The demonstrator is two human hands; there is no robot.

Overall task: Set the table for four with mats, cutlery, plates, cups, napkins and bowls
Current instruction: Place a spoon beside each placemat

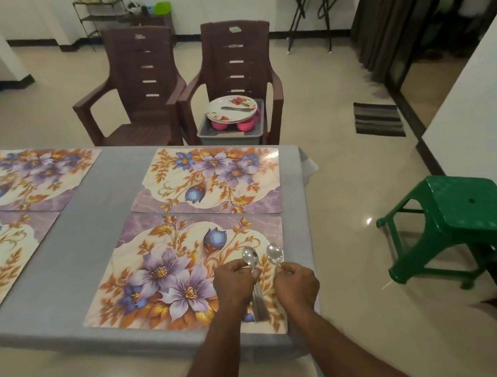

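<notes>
The spoons [262, 255] I hold are shiny polished metal. Under them the mat [168, 265] looks smooth and glossy, on matt grey cloth [84, 219]. Beyond the cloth, the chairs [141, 85] are matt brown plastic; the stool [458, 221] is glossy green plastic.

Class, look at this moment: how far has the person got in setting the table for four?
Done: four floral mats lie on the grey table. In hand: the left hand holds a bunch of spoons and the right hand holds one spoon, above the nearest mat. Left: no cutlery is laid; plates and pink cups wait in a tub on a chair. No napkins show.
</notes>
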